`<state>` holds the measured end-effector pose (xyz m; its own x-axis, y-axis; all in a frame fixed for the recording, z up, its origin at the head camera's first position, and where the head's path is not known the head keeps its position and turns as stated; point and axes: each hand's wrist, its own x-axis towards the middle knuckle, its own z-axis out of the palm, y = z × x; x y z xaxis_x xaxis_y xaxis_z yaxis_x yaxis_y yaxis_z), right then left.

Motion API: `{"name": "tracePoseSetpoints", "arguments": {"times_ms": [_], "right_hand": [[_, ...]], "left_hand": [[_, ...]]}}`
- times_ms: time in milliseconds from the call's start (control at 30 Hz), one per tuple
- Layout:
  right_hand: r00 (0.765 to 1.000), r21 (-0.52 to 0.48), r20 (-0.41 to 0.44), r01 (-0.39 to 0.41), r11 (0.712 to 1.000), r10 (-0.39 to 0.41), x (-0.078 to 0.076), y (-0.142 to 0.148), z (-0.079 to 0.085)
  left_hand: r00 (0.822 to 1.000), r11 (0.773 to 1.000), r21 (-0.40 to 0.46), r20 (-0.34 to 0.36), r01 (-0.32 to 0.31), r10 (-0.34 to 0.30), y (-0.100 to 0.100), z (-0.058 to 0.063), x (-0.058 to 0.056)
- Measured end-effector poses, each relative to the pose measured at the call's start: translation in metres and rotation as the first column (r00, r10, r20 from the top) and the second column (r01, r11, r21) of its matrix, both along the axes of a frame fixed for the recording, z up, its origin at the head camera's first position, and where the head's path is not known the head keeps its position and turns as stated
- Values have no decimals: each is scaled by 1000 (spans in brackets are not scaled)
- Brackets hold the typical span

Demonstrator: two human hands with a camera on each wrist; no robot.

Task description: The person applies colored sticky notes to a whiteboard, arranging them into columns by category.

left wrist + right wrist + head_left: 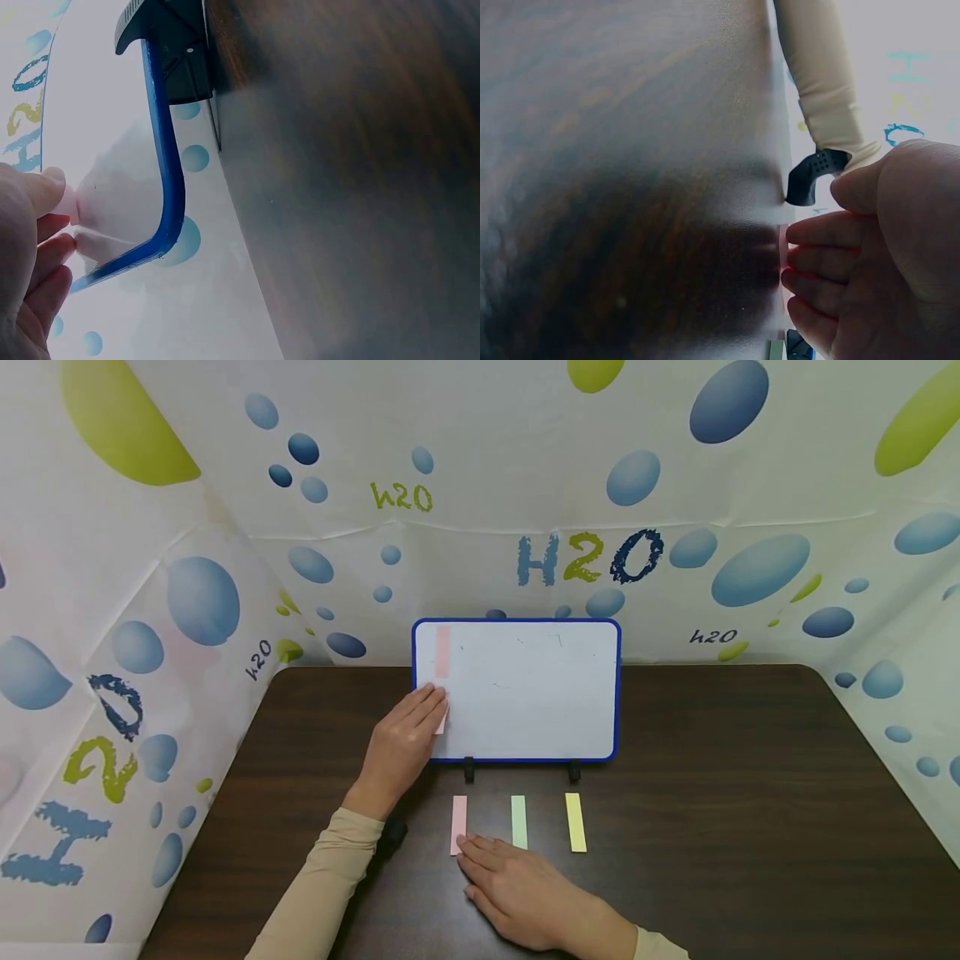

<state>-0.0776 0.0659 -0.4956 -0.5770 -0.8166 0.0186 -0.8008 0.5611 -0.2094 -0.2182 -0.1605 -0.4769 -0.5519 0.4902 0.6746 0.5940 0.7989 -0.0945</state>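
Observation:
On the small whiteboard point(525, 693), my left hand point(405, 731) is at the left side, its fingers close together. A pale pink paper strip point(441, 723) is partly hidden beneath them. In the left wrist view, the strip point(70, 204) shows between the thumb and fingers. Another pink strip point(442, 652) sits on the board just above. On the table, the fingertips of my right hand point(525, 893) touch the lower end of a darker pink strip point(459, 818). A green strip point(519, 821), its lower end near that hand, and a yellow strip point(575, 822) lie farther right.
Two black clips point(468, 769) hold the blue-framed board upright on the dark wooden table point(712, 793). A printed cloth with blue and green drops point(480, 460) hangs behind and at both sides. A black wrist device point(393, 833) sits on the left forearm.

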Motion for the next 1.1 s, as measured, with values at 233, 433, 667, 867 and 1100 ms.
{"name": "tracePoseSetpoints", "arguments": {"times_ms": [233, 433, 667, 867, 1100], "right_hand": [[999, 14, 36, 1, 1000, -2, 0, 0, 0], [999, 18, 51, -3, 1000, 3, -1, -1, -1], [998, 7, 59, 10, 1000, -10, -2, -1, 0], [999, -5, 50, 12, 1000, -12, -2, 0, 3], [999, -53, 38, 18, 998, -16, -5, 4, 10]], "left_hand": [[1000, 1000, -13, -2, 12, -12, 0, -1, 1], [1000, 1000, -17, 11, 6, -6, 0, -1, 2], [1000, 1000, -7, 17, 2, -2, 0, -3, 1], [1000, 1000, -4, 24, 0, 0, 1, -4, 1], [1000, 1000, -11, 31, 5, -5, 2, -2, 2]]}}
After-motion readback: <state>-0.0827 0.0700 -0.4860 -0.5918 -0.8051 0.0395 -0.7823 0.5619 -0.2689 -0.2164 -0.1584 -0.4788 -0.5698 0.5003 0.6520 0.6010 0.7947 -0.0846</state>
